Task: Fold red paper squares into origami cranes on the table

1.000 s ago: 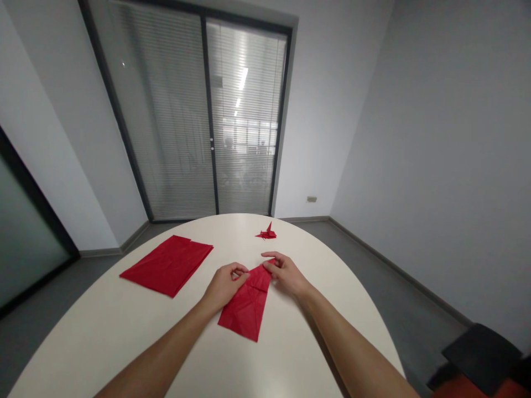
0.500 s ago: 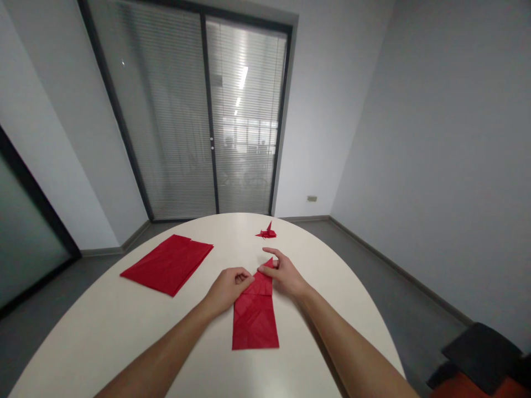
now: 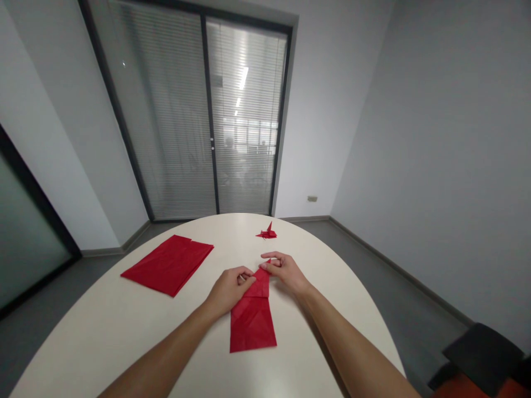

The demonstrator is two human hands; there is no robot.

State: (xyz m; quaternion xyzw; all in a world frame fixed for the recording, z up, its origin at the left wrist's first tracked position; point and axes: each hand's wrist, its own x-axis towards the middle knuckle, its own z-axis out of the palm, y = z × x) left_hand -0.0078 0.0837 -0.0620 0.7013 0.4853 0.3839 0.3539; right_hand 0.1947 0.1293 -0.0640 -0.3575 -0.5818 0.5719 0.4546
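Observation:
Between my hands is a folded sheet of red paper (image 3: 253, 323), creased, its wide end toward me and its far end narrowing to a point. My left hand (image 3: 230, 286) pinches the paper's upper left edge between thumb and curled fingers. My right hand (image 3: 287, 272) grips the pointed far tip with the thumb on top, its index finger stretched out beyond the paper. The fingers partly cover the upper folds. A crosswise fold line runs below both hands.
A small red folded paper figure (image 3: 267, 232) stands at the table's far side. To the left lies a larger stack of red paper (image 3: 169, 266). The round white table (image 3: 199, 359) has a curved edge. A black and orange chair (image 3: 483, 354) is at lower right.
The red paper has turned slightly and its near end has shifted a little left. My right hand has moved slightly left, its index finger lower and closer to the paper.

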